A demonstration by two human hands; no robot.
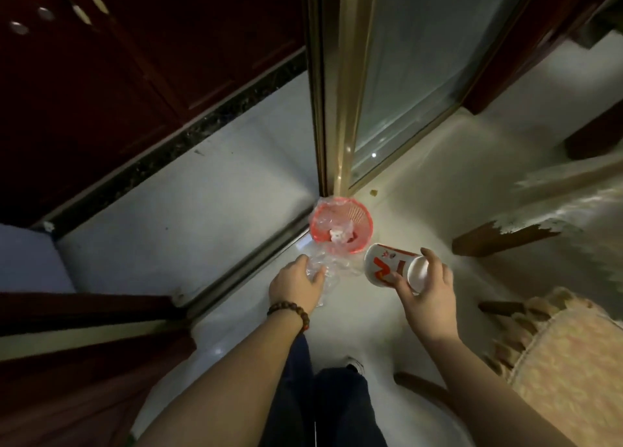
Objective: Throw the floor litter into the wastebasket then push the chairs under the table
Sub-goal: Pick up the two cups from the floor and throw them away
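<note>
While both arms reach forward, my left hand [296, 283] clutches clear plastic [328, 271] and my right hand [426, 283] grips a tilted cup [387, 264], both just short of the red basket [342, 226] on the floor [209, 210].

A pale glossy floor [209, 210] bears a red wastebasket [350, 244] beside the door frame [337, 109].

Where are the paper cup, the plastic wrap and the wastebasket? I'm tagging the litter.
paper cup [387, 266], head view, printed side wall.
plastic wrap [325, 278], head view, crumpled middle.
wastebasket [365, 234], head view, red rim.
</note>
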